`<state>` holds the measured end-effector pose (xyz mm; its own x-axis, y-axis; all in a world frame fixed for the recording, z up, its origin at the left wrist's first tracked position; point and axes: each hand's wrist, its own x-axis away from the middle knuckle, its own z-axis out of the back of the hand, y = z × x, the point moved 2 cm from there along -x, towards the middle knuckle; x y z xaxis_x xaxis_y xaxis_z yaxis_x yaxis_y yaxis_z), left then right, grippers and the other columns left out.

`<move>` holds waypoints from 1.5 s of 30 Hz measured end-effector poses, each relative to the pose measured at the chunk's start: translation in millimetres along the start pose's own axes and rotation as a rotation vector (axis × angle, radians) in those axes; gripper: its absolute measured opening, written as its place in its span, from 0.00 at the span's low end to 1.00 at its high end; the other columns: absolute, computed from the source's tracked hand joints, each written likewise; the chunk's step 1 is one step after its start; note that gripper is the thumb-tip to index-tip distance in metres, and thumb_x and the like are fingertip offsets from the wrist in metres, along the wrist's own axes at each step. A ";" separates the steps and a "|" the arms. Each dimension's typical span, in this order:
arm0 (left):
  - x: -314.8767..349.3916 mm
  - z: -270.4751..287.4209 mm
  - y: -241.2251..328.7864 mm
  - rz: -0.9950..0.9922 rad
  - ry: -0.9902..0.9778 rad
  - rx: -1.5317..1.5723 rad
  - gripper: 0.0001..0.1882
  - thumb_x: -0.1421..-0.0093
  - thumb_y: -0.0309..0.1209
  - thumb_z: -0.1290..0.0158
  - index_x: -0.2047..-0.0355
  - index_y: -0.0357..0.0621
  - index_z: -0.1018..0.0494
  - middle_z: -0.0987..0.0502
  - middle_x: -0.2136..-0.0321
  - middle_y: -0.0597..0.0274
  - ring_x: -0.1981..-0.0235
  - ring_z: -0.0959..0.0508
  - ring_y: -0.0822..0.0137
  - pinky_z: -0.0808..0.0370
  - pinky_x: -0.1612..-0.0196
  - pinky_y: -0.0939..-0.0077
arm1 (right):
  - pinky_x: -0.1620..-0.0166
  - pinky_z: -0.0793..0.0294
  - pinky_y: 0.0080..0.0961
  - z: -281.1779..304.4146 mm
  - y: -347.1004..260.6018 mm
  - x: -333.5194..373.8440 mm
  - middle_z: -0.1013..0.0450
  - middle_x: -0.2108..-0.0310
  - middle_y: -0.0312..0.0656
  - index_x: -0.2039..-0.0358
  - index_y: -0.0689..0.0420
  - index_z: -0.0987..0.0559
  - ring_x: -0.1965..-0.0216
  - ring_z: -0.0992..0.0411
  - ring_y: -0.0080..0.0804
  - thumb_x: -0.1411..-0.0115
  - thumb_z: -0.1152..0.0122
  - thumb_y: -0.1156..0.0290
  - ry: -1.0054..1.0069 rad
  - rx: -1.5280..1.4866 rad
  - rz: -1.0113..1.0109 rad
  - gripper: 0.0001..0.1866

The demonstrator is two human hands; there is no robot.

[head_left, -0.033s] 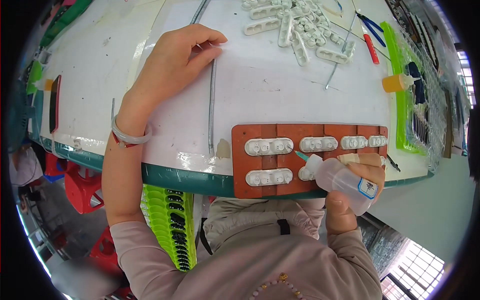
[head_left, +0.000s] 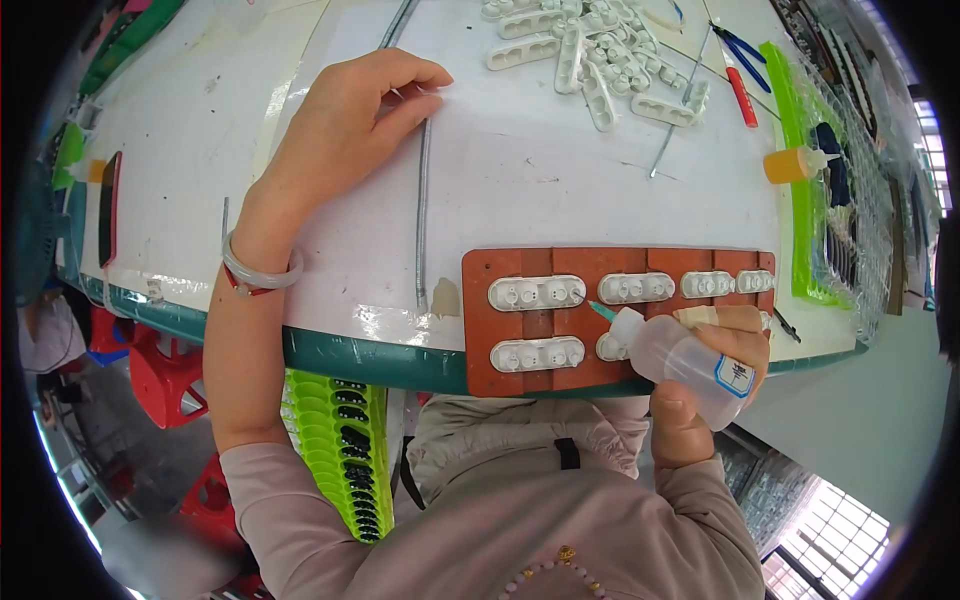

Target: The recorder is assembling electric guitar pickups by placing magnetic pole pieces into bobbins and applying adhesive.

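Note:
My right hand (head_left: 735,345) is wrapped round a translucent squeeze bottle (head_left: 672,358) with a green nozzle and a thin needle tip. The bottle is tilted, and its tip is at the right end of a white oblong plastic piece (head_left: 537,293). Several such pieces sit in two rows on a reddish-brown fixture board (head_left: 515,379) at the table's near edge; the bottle and hand partly cover the near row. Farther off to the left, my left hand (head_left: 365,110) rests loosely curved, thumb and forefinger apart, over a long grey metal rod or spring (head_left: 424,210).
Loose white pieces (head_left: 600,60) lie heaped at the far side. Blue-handled pliers (head_left: 742,55), a red pen-like tool (head_left: 741,97) and a yellow bottle (head_left: 790,166) are at the right, beside a lime-green tray (head_left: 800,220). A phone (head_left: 110,208) lies at the left.

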<state>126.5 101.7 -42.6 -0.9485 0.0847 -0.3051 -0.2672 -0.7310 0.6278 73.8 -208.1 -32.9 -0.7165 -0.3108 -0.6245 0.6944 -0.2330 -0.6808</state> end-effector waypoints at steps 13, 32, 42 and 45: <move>0.8 2.7 9.7 0.047 -0.048 0.008 0.09 0.47 0.22 0.50 0.65 0.38 0.28 0.26 0.70 0.62 0.70 0.28 0.72 0.31 0.63 0.81 | 0.70 0.29 0.20 29.0 10.5 16.9 0.33 0.68 0.41 0.64 0.57 0.34 0.72 0.31 0.28 0.63 0.33 0.42 0.178 -0.025 -0.064 0.36; -2.4 3.7 9.9 0.098 -0.061 0.012 0.08 0.47 0.22 0.49 0.65 0.37 0.28 0.25 0.68 0.62 0.69 0.28 0.73 0.31 0.62 0.82 | 0.73 0.29 0.19 33.4 16.3 15.3 0.32 0.67 0.45 0.63 0.59 0.32 0.72 0.29 0.31 0.64 0.28 0.49 0.080 -0.065 -0.027 0.35; -1.8 2.0 9.8 0.088 -0.029 0.019 0.08 0.48 0.22 0.48 0.66 0.36 0.28 0.25 0.70 0.60 0.72 0.28 0.71 0.31 0.65 0.81 | 0.73 0.29 0.19 32.0 13.6 12.8 0.33 0.68 0.42 0.64 0.59 0.33 0.73 0.31 0.29 0.62 0.30 0.48 0.068 0.013 -0.036 0.34; -2.8 1.6 9.7 0.097 -0.025 0.025 0.08 0.48 0.22 0.48 0.66 0.36 0.28 0.25 0.70 0.60 0.72 0.28 0.71 0.31 0.65 0.81 | 0.73 0.29 0.18 39.6 21.7 25.8 0.32 0.68 0.43 0.64 0.60 0.33 0.73 0.31 0.28 0.63 0.30 0.48 0.217 -0.118 -0.055 0.35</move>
<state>126.2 95.5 -34.5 -0.9740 0.0316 -0.2243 -0.1780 -0.7195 0.6713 73.0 -257.7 -48.6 -0.7591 -0.0930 -0.6443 0.6508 -0.1313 -0.7478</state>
